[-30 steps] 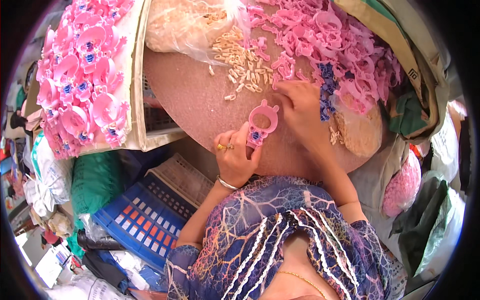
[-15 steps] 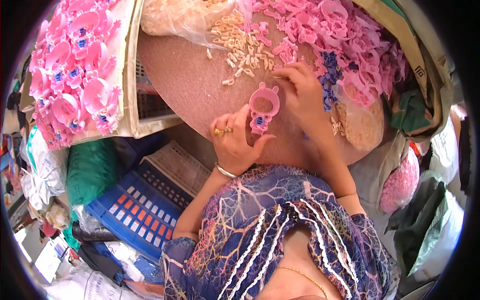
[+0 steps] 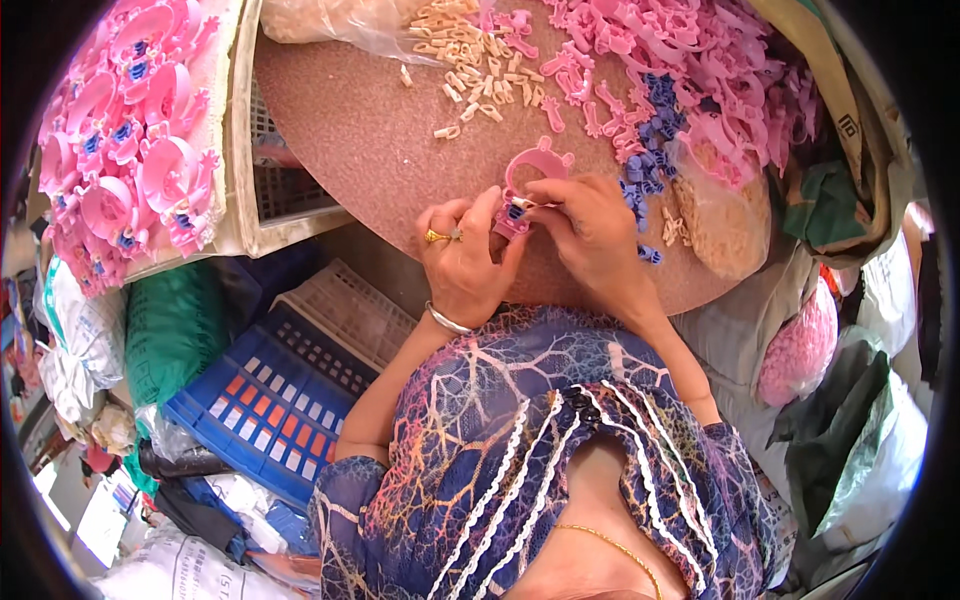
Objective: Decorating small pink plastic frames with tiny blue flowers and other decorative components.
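Note:
My left hand (image 3: pixel 458 258) grips the lower end of a pink plastic piece with a round ring and two small ears (image 3: pixel 543 158), tilted above the round table (image 3: pixel 370 130). A small blue part (image 3: pixel 515 211) sits on its narrow end. From the right, my right hand (image 3: pixel 600 232) pinches at that end, with a small pale cream piece (image 3: pixel 527 201) between thumb and fingertips. The fingers partly cover where the parts meet. Beyond my hands lie several loose cream clips (image 3: pixel 478 70). Blue parts (image 3: pixel 645 185) are scattered beside my right hand.
Loose pink pieces (image 3: pixel 690 60) are heaped at the far right. A clear bag of cream parts (image 3: pixel 725 235) rests at the right edge. At left, a pale board (image 3: pixel 225 150) carries pink pieces with blue parts. A blue crate (image 3: pixel 240 400) stands below.
My right hand has come from the far side of the table to the pink piece, now pinching a cream piece. The pink piece has tilted in my left hand.

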The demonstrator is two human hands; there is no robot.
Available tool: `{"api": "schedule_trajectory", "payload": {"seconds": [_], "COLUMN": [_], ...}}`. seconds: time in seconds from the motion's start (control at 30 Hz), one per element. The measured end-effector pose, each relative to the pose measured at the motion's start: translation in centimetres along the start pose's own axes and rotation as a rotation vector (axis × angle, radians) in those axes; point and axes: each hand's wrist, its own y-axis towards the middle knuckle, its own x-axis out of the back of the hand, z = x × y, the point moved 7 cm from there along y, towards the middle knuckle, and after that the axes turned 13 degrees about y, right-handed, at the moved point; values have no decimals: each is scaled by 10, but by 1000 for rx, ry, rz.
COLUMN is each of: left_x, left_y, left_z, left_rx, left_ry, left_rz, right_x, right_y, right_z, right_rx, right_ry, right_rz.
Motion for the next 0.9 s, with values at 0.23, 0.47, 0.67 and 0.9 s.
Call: {"api": "schedule_trajectory", "payload": {"seconds": [0.23,0.47,0.67,0.9], "left_x": [10,12,12,9], "left_y": [-2,-3,-5,-8], "left_z": [-8,-6,-6,-2], "left_rx": [-115,-119,-128,-125], "left_ry": [2,-57,-69,-97], "left_rz": [-138,-158,-186,-167], "right_x": [-8,-8,-9,-10], "right_y": [3,8,6,5], "right_z": [2,13,15,15], "right_rx": [64,143,133,201], "right_ry": [-153,-160,-161,-224], "right_rz": [77,53,74,60]}}
